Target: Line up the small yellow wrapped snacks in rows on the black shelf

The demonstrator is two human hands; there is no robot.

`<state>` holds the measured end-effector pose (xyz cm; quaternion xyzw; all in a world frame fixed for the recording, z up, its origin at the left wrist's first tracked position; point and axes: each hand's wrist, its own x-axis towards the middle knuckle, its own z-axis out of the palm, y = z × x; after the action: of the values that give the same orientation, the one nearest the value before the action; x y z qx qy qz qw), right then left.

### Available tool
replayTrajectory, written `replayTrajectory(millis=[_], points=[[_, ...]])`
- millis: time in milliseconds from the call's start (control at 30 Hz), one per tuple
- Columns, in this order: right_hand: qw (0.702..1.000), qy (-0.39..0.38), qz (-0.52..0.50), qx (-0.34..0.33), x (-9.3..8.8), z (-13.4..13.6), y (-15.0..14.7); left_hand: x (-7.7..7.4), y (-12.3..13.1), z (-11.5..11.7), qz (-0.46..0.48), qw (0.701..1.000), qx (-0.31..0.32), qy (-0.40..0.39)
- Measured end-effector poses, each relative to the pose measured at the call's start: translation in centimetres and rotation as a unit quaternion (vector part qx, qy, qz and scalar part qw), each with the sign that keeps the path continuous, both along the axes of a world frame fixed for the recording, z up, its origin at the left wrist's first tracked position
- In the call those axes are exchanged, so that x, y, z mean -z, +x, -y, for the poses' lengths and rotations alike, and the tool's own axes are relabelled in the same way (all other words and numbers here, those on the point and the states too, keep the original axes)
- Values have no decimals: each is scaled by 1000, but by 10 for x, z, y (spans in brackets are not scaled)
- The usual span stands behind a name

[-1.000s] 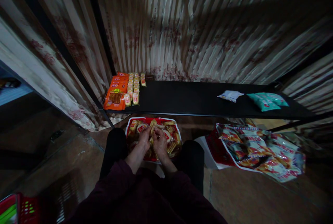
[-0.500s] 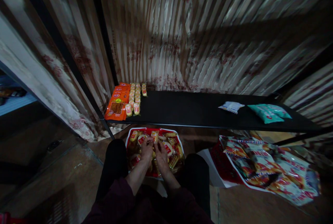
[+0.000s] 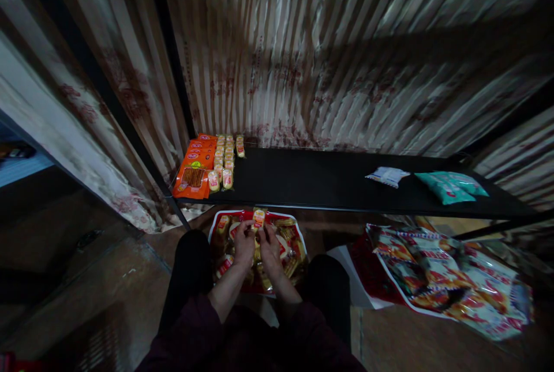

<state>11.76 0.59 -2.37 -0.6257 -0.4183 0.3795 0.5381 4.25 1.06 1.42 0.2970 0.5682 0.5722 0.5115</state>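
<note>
Both hands pinch one small wrapped snack cake [image 3: 258, 219], yellow with a red label, above a red basket with a white rim [image 3: 303, 233]. My left hand [image 3: 244, 244] closes on its left side, and my right hand [image 3: 270, 247] on its right. Several more wrapped cakes [image 3: 224, 265] fill the basket between my knees. On the black shelf ahead, similar wrapped cakes [image 3: 227, 178] stand in rows. Beside them on the left, flat orange snack packets [image 3: 194, 173] overlap in a line.
A white packet [image 3: 388, 176] and green packets [image 3: 450, 187] lie at the right of the black shelf [image 3: 303, 179]. Another basket [image 3: 372, 271] with large snack bags [image 3: 445, 268] stands on the floor to the right. A metal post [image 3: 130, 130] rises at the left, before striped curtains [image 3: 281, 55].
My hands have raised the snack cake slightly toward the shelf, and it shows more upright. The view has shifted a little; the shelf goods stay as they were.
</note>
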Motion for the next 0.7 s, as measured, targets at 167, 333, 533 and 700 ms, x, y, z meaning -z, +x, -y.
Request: replayTrajectory(millis=[167,333,533,700], points=[[999,13,-30,-26,-14,-8,-3,-9,-1,-4,-4,1000,12,20],[999,18,-11,-42,-20,-18,-3,-15,-3,-12,-27,999,11,30],[999,13,-1,-30,-22,-37,0,-13,-2,-27,-28,998,-2,49],[999,15,10,-41,-25,-56,2,-21,-3,-42,-60,997,-5,57]])
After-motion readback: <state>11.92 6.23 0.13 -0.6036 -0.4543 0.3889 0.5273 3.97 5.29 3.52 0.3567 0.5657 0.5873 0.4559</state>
